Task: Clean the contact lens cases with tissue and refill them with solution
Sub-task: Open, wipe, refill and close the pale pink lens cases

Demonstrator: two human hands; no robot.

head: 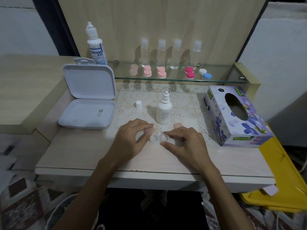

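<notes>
Open worktop toward the person, clutter beyond the hands

Just beyond the right hand [184, 140] stand the solution bottle [164, 110] and a pink cap [178, 125]; the tissue box [235, 117] blocks its outer side, the open white box [88, 112] sits outside the left hand [131, 138].

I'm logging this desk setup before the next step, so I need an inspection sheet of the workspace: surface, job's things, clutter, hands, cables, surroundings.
Surface: pale desk top with a lace mat under the work.
Job's things: clear lens case, uncapped, between both hands; pale pink cap beside it; solution bottle upright, open, its white cap apart; tissue box at right.
Clutter: open white box; big solution bottle, four clear bottles and five capped cases on the glass shelf.
Hands: left hand pinches a pink cap; right hand pinches the case.
Cables: white cord, far right edge.
Surroundings: yellow bin, patterned floor.
</notes>
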